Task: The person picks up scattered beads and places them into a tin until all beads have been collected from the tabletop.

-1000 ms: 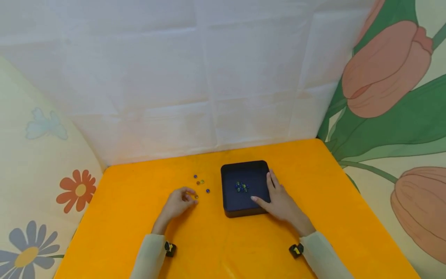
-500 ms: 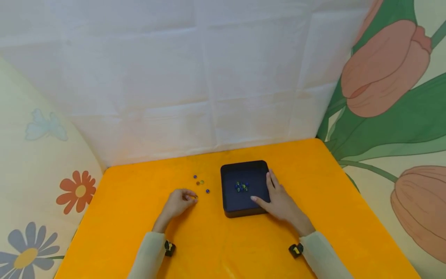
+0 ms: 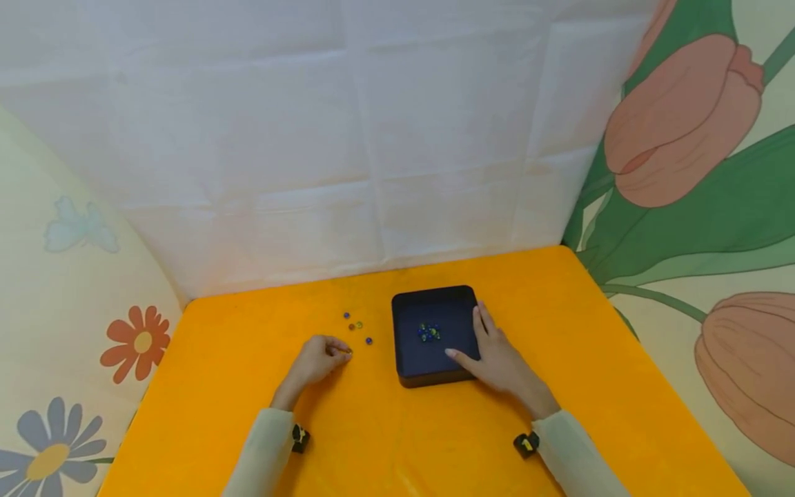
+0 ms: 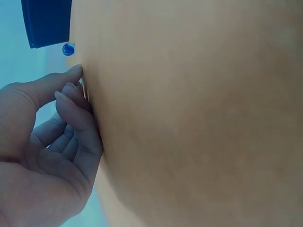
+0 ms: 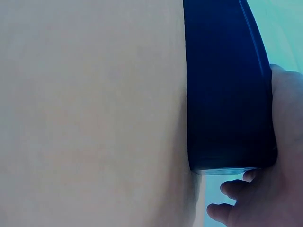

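**Pinching a small marble [image 3: 350,352] at nine o'clock of the black tray [image 3: 428,364]**

Grasping it at the tips of the left hand's [image 3: 318,359] fingers, low to the orange desk [image 3: 205,414]; mostly covered, too tiny to judge for colour. Seen loose on the desk, one to two o'clock of that hand: blue marble [image 3: 346,315] farthest, amber marble [image 3: 351,327] just beside yellow-green marble [image 3: 359,325], second blue marble [image 3: 369,341] nearest the tray. Resting with the right hand [image 3: 497,360] at four o'clock of the tray, reaching the thumb inward over the rim, laying fingers along the three o'clock wall; released, not curled tight. Noted near mid-tray: blue-and-green marble cluster [image 3: 429,333], too bunched to count. Hung at twelve o'clock, behind the desk: white sheet [image 3: 279,124]. At two o'clock: tulip-printed cloth [image 3: 683,138].
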### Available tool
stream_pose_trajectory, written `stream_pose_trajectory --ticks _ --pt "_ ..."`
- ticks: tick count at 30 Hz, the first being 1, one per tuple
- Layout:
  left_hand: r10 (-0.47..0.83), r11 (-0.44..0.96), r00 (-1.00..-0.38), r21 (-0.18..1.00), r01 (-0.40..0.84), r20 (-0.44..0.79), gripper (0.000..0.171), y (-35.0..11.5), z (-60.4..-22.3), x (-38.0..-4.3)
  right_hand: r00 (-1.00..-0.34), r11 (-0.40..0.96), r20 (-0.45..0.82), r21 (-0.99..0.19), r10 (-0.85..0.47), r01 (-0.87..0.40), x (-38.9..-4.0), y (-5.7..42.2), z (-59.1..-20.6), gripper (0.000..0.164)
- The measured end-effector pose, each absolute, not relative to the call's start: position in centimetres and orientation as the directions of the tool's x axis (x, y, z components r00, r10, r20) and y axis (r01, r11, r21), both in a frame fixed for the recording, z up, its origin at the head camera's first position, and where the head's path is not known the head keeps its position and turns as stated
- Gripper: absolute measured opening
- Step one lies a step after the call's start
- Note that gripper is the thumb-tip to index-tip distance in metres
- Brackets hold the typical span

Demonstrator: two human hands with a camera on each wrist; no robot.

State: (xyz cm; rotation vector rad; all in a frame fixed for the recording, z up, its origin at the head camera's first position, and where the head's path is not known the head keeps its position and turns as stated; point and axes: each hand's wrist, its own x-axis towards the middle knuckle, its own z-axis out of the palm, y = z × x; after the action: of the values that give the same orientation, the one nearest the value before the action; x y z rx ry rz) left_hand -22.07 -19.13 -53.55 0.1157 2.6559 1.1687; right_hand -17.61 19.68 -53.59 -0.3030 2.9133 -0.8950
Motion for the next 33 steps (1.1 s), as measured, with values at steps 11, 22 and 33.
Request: stream_pose_trajectory --ticks 11,22,33 --pt "0.205 0.682 -0.959 0.732 -0.006 -0.198 0.014 -19.4 -53.7 -22.2 -0.977 0.803 -0.021 -0.573 -0.212 -0.162 -17.5 19.7 -53.8 0.116" --pt "0.221 0.675 -0.947 0.738 -0.025 -0.234 0.011 -19.4 -53.7 -22.2 -0.976 0.802 -0.004 -0.57 -0.217 -0.175 -17.5 19.6 -54.0 0.117" --pt "0.234 0.686 -0.957 0.727 0.037 -0.172 0.018 -18.1 -52.5 -22.4 -0.977 0.795 0.004 -0.58 -0.213 -0.176 -17.7 19.8 -53.9 0.116"
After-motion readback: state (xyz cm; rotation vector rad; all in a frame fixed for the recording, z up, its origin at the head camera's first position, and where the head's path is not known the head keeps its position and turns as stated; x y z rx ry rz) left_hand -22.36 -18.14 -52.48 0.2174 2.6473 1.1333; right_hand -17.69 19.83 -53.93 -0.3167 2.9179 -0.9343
